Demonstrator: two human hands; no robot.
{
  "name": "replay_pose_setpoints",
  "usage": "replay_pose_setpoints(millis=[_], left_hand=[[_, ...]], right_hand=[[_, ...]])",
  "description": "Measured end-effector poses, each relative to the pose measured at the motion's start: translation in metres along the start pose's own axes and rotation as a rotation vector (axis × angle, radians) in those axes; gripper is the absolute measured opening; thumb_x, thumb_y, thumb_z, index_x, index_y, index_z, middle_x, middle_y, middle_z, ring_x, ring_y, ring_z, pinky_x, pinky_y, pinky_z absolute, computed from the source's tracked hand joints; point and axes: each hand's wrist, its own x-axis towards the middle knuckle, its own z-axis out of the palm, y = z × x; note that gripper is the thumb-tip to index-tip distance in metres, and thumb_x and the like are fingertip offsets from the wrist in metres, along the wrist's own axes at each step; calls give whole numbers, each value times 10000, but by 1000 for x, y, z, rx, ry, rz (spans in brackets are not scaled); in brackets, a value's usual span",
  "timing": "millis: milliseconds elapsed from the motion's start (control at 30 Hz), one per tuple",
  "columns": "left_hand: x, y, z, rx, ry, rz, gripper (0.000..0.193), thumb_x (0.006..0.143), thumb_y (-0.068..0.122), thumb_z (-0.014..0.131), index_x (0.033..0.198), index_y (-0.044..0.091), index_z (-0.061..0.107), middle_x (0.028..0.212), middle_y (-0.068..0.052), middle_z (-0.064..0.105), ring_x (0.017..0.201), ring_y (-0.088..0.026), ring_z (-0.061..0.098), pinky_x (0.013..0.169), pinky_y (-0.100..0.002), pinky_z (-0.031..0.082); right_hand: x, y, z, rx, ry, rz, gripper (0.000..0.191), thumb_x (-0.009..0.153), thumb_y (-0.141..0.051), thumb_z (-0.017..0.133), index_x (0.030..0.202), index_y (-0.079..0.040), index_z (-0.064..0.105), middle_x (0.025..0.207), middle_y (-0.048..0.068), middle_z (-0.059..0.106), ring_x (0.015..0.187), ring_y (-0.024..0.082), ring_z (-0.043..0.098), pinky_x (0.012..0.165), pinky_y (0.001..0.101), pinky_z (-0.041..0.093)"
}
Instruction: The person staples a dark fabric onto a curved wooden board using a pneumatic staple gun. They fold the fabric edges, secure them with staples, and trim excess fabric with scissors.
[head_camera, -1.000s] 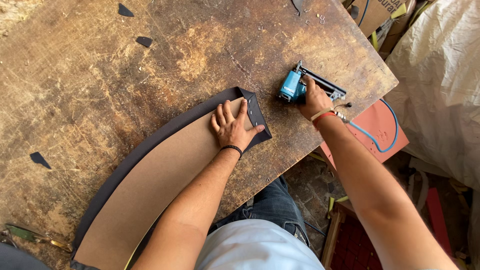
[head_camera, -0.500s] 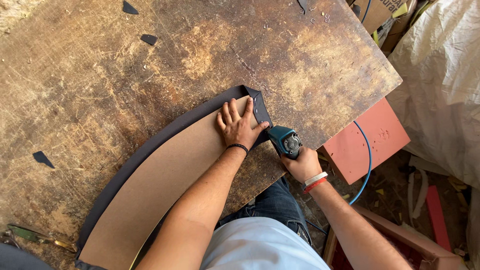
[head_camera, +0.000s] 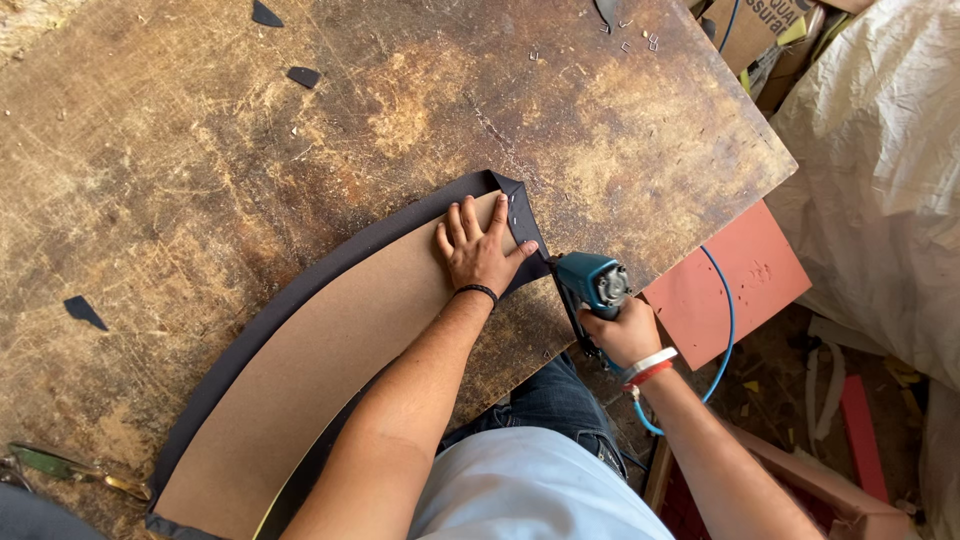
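Moved since the earlier frames: blue staple gun (head_camera: 592, 284) lifted off the tabletop beyond the panel and brought down beside the panel's near edge, close to the left thumb. Right hand (head_camera: 626, 332) clamped round its grip. Left hand (head_camera: 482, 248) unchanged, flat with fingers spread, pressing the curved brown board (head_camera: 330, 350) at its upper end.

Done: dark fabric (head_camera: 515, 205) folded over that end, a few staples showing near the fingertips. Left: fabric along the near edge appears loose; far end unchecked.
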Motion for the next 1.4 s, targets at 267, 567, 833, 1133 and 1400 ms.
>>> replay_pose_setpoints(millis=[267, 567, 833, 1133, 1400], left_hand=[[9, -23, -5, -278, -42, 39, 887, 814, 749, 667, 1529, 307, 383, 1624, -189, 230, 1498, -400, 144, 1164, -602, 90], [-63, -50, -74, -1258, 91, -204, 657, 898, 348, 743, 1468, 81, 556, 1348, -159, 704, 1147, -272, 749, 931, -344, 622], [-167, -76, -114, -634, 751, -329, 1015, 729, 148, 815, 1564, -25, 263, 1353, -300, 592, 1069, -431, 679, 828, -459, 584], [-338, -131, -100, -699, 727, -462, 667, 894, 330, 820, 1462, 101, 554, 879, -136, 777, 693, -231, 772, 597, -358, 593], [-486, -145, -125, -828, 851, -159, 650, 952, 189, 708, 1555, 114, 477, 962, -136, 745, 804, -202, 689, 653, -326, 556]], right_hand=[[15, -63, -41, 785, -331, 3, 287, 816, -58, 682, 1094, 6, 715, 631, 30, 562, 516, 156, 546, 504, 346, 475], [73, -173, -3, 882, -834, -83, 462, 805, -146, 672, 1231, 31, 650, 634, 4, 514, 546, 157, 521, 543, 318, 473], [-4, -217, 99, 715, -1178, -145, 498, 807, -159, 689, 1260, 35, 619, 628, 8, 512, 559, 172, 527, 563, 338, 473], [-118, -174, 180, 793, -1234, -152, 527, 811, -197, 695, 1269, 52, 622, 631, -9, 517, 573, 146, 523, 587, 320, 471], [-183, -137, 249, 1201, -1629, -83, 476, 916, -223, 710, 1320, 10, 618, 716, -27, 536, 630, 112, 527, 628, 285, 470]])
